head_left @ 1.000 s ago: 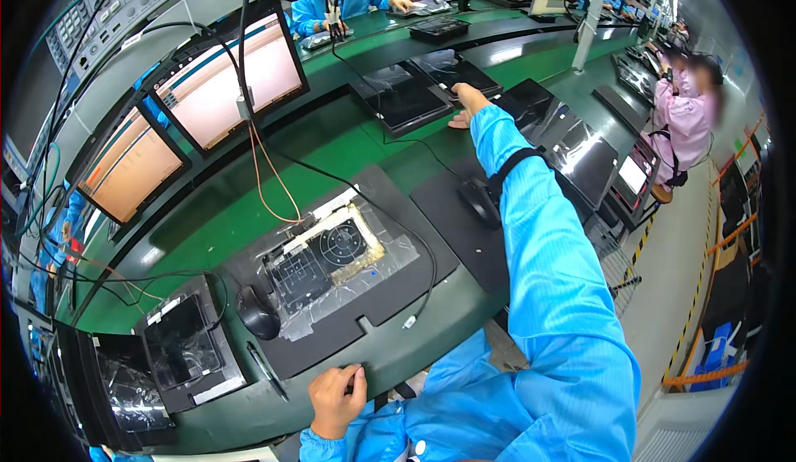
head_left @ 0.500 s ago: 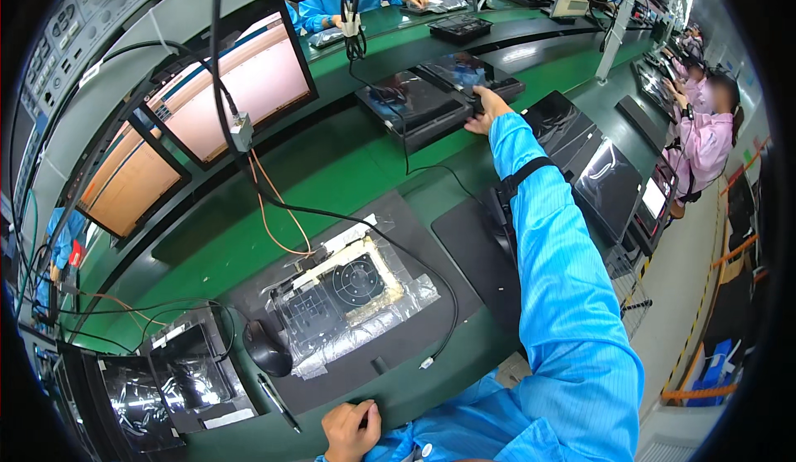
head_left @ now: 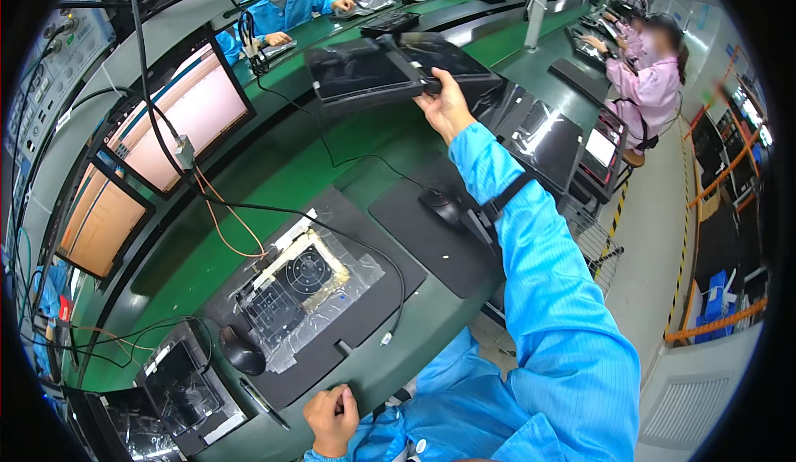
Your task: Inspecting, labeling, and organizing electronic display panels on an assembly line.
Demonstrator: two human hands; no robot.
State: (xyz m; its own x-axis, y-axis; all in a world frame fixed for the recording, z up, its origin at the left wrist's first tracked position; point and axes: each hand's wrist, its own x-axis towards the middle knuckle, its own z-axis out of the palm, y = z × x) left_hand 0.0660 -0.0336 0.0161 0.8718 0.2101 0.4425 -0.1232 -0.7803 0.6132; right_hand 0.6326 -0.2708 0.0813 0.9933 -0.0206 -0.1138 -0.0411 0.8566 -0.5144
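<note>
Right hand (head_left: 448,107): fingers closed on near edge of black tray (head_left: 373,96), far middle | left hand (head_left: 332,419): curled, nothing visible inside, near side | advice: firm grip, tray level

From where I stand, the black slabs (head_left: 362,77) at twelve o'clock look smooth and glossy, like glass. The blue sleeve (head_left: 551,275) at four is thin, shiny cloth (a bit like a raincoat). Around eight, crinkly shiny tape (head_left: 363,278) crosses a dull black mat (head_left: 356,317), and the mouse (head_left: 240,351) looks like smooth plastic.
</note>
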